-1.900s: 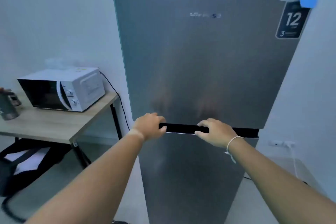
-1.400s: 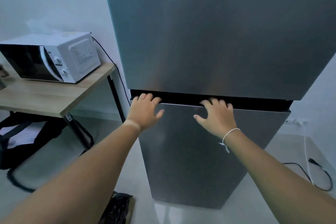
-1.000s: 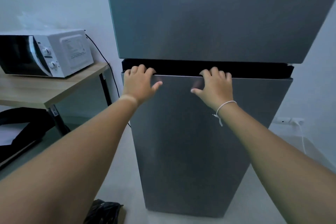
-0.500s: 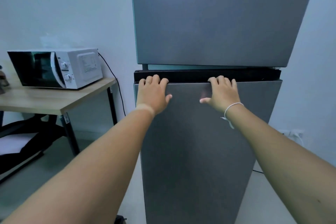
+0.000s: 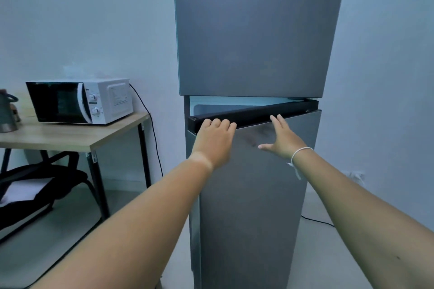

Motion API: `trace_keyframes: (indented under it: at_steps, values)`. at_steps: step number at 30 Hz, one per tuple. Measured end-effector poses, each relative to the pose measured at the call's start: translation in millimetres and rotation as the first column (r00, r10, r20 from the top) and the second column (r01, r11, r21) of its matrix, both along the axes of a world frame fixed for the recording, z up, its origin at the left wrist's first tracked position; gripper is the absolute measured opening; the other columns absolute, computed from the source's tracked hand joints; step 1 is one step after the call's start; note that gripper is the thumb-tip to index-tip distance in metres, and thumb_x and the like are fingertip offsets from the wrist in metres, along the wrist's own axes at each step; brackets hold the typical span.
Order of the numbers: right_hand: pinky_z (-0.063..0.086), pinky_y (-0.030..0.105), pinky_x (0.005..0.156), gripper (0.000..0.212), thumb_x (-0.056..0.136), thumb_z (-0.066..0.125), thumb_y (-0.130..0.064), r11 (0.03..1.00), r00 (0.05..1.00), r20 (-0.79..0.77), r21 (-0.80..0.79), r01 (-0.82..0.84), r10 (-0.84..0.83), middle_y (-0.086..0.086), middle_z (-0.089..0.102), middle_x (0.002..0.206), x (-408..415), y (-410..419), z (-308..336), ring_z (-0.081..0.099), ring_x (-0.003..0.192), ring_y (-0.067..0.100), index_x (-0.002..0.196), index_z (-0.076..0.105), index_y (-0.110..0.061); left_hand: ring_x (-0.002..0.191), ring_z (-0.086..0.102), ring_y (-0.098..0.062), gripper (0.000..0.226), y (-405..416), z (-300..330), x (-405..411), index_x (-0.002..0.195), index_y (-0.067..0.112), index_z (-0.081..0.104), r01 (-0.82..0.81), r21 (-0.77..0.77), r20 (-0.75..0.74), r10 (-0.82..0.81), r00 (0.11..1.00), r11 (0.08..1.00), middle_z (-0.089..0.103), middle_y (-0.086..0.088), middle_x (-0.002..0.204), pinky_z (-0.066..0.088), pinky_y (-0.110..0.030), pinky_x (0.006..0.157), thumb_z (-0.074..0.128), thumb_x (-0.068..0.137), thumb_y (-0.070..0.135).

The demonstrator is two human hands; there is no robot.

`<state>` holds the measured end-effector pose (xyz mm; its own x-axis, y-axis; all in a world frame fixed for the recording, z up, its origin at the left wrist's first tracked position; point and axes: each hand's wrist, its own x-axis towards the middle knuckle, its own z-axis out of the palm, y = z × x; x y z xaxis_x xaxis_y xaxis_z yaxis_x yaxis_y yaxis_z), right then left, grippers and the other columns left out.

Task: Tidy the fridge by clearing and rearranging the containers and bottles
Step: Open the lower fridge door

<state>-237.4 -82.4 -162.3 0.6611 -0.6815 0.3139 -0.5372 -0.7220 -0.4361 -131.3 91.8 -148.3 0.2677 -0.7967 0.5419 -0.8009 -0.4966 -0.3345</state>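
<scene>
Lower fridge door [image 5: 253,183] is now cracked open: its left edge has swung out from the cabinet, hinge on the right, with a pale strip of interior showing above the black top handle strip [image 5: 253,114]. Half a second ago it was still flush and shut. Upper freezer door [image 5: 253,30] is closed.

Left hand [image 5: 215,138] has fingers curled over the handle strip near the opening edge, doing the pulling. Right hand [image 5: 280,138] is flat, fingers straight, fingertips at the strip, gripping nothing.

Containers and bottles aren't visible yet; the gap is too narrow. Task is barely started, and the door needs a full swing before any clearing.

To the left, a microwave [image 5: 79,102] sits on a wooden table [image 5: 70,139].
</scene>
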Motion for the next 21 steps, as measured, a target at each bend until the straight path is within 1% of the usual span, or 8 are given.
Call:
trace_keyframes:
  at_steps: [3, 5, 8, 10, 12, 15, 16, 21]
  values:
    - [0.038, 0.034, 0.102, 0.098, 0.079, 0.067, -0.044, 0.997, 0.998, 0.055, 0.073, -0.012, 0.008, -0.01, -0.003, 0.161, -24.2, 22.1, -3.4, 0.029, 0.143, 0.018, 0.151, 0.002, -0.028, 0.107, 0.053, -0.028, 0.05, 10.0, 8.8, -30.9, 0.137, 0.01, 0.037, 0.034, 0.068, 0.052, -0.038, 0.998, 0.997, 0.057, -0.007, 0.119, 0.036, -0.034, 0.091, 0.042, 0.087, 0.014]
    - [0.032, 0.035, 0.109, 0.099, 0.079, 0.067, -0.044, 0.988, 0.994, 0.093, 0.138, -0.063, 0.051, -0.01, 0.002, 0.161, -37.3, 37.1, -14.4, 0.024, 0.145, 0.017, 0.151, 0.001, -0.029, 0.109, 0.053, -0.028, 0.048, 14.7, 15.7, -45.3, 0.136, 0.01, 0.039, 0.057, 0.108, 0.065, -0.065, 0.996, 0.992, 0.059, -0.008, 0.119, 0.037, -0.033, 0.091, 0.041, 0.089, 0.019]
    - [0.033, 0.035, 0.108, 0.098, 0.078, 0.066, -0.048, 0.97, 0.99, 0.059, 0.202, -0.134, 0.124, -0.015, 0.004, 0.161, -62.7, 62.7, -36.5, 0.021, 0.146, 0.015, 0.15, 0.0, -0.034, 0.112, 0.051, -0.027, 0.046, 27.8, 25.0, -66.5, 0.134, 0.015, 0.044, 0.068, 0.188, 0.168, -0.1, 0.981, 0.98, 0.062, -0.005, 0.116, 0.035, -0.035, 0.095, 0.039, 0.091, 0.032]
    - [0.032, 0.033, 0.108, 0.099, 0.076, 0.064, -0.051, 0.955, 0.985, 0.008, 0.244, -0.17, 0.174, -0.017, 0.004, 0.16, -79.2, 76.8, -49.7, 0.02, 0.146, 0.013, 0.149, -0.001, -0.038, 0.114, 0.049, -0.027, 0.045, 36.4, 29.6, -76.8, 0.13, 0.019, 0.048, 0.073, 0.196, 0.218, -0.116, 0.969, 0.978, 0.063, -0.003, 0.115, 0.033, -0.039, 0.099, 0.037, 0.091, 0.039]
    - [0.03, 0.03, 0.109, 0.1, 0.074, 0.064, -0.054, 0.949, 0.979, -0.04, 0.254, -0.185, 0.201, -0.016, 0.005, 0.16, -94.7, 90.0, -61.8, 0.021, 0.146, 0.012, 0.149, -0.001, -0.039, 0.115, 0.047, -0.031, 0.049, 44.5, 31.9, -85.5, 0.13, 0.02, 0.048, 0.067, 0.153, 0.152, -0.091, 0.984, 0.986, 0.058, -0.006, 0.122, 0.035, -0.042, 0.097, 0.036, 0.09, 0.046]
    - [0.026, 0.026, 0.108, 0.104, 0.072, 0.066, -0.056, 0.937, 0.977, -0.018, 0.286, -0.201, 0.214, -0.016, 0.006, 0.16, -112.0, 108.9, -73.7, 0.019, 0.146, 0.011, 0.149, 0.0, -0.038, 0.113, 0.046, -0.035, 0.049, 53.5, 30.3, -96.9, 0.128, 0.016, 0.049, 0.057, 0.061, -0.103, -0.051, 0.993, 0.997, 0.05, -0.011, 0.127, 0.043, -0.041, 0.086, 0.038, 0.091, 0.047]
    - [0.026, 0.026, 0.108, 0.105, 0.071, 0.066, -0.057, 0.935, 0.977, -0.005, 0.29, -0.204, 0.215, -0.016, 0.006, 0.16, -117.6, 114.8, -76.2, 0.018, 0.146, 0.01, 0.15, 0.0, -0.037, 0.113, 0.045, -0.035, 0.048, 55.0, 28.6, -101.9, 0.126, 0.014, 0.051, 0.07, 0.047, -0.156, -0.062, 0.986, 0.996, 0.049, -0.012, 0.127, 0.045, -0.041, 0.085, 0.038, 0.091, 0.045]
    - [0.029, 0.032, 0.113, 0.111, 0.069, 0.068, -0.06, 0.951, 0.986, 0.057, 0.261, -0.165, 0.155, -0.011, 0.014, 0.16, -142.8, 136.8, -80.8, 0.023, 0.145, 0.012, 0.151, 0.002, -0.027, 0.118, 0.044, -0.037, 0.048, 57.3, 31.8, -132.2, 0.13, 0.015, 0.051, 0.162, 0.022, -0.209, -0.154, 0.966, 0.986, 0.051, -0.013, 0.13, 0.045, -0.044, 0.094, 0.038, 0.092, 0.043]
